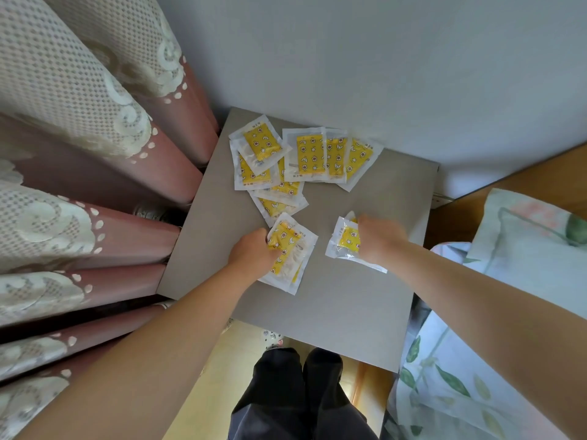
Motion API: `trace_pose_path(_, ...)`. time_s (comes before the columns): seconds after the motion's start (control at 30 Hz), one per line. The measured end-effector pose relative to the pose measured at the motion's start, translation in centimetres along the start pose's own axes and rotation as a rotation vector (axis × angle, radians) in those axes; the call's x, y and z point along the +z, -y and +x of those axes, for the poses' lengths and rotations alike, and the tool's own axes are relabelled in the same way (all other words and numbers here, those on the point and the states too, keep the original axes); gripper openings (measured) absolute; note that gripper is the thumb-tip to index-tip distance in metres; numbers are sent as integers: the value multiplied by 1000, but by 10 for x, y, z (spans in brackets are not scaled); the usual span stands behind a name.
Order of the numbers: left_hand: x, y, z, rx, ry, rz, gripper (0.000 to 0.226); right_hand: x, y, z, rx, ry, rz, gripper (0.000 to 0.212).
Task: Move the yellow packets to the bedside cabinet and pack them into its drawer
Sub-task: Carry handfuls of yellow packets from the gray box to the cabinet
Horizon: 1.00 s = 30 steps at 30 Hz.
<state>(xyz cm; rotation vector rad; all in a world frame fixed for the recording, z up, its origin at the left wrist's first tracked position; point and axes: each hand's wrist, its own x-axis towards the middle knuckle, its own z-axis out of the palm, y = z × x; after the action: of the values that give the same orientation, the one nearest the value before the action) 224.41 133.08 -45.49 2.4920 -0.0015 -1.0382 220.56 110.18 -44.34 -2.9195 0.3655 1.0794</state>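
The yellow packets (306, 155) lay on the bedside cabinet's grey surface (365, 296), most in a loose overlapping heap toward the wall. The left hand (251, 252) had its fingers curled round a near packet (292, 258), and the right hand (378, 239) gripped a second packet (346, 241) close by. No drawer showed, so the move looked done and the packing all still ahead.

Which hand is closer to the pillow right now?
Right. The right hand grips a packet on the cabinet, on its side by the pillow; the left hand grips other packets farther off, toward the curtain.
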Motion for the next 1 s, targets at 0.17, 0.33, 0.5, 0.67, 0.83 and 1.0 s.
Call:
trace_pose_path(0.17,-2,-1,0,22,25,-50,20,3,-3,-4,-99,-63,-56,42)
trace_pose_path(0.33,-2,0,0,20,23,-155,46,-1,-2,-11,-230,-91,-114,37)
trace_pose_path(0.5,-4,2,2,8,159,-167,21,5,-5,-14,-252,-105,-150,52)
trace_pose_path(0.67,-2,-1,6,-63,215,-371,28,3,-17,-8,-104,-43,-47,44)
trace_pose_path(0.83,-7,-17,7,-95,259,-625,19,-13,-32,13,157,9,541,19)
trace_pose_path(1.0,-16,-22,15,-87,249,-702,18,-44,-42,43,498,90,1953,19)
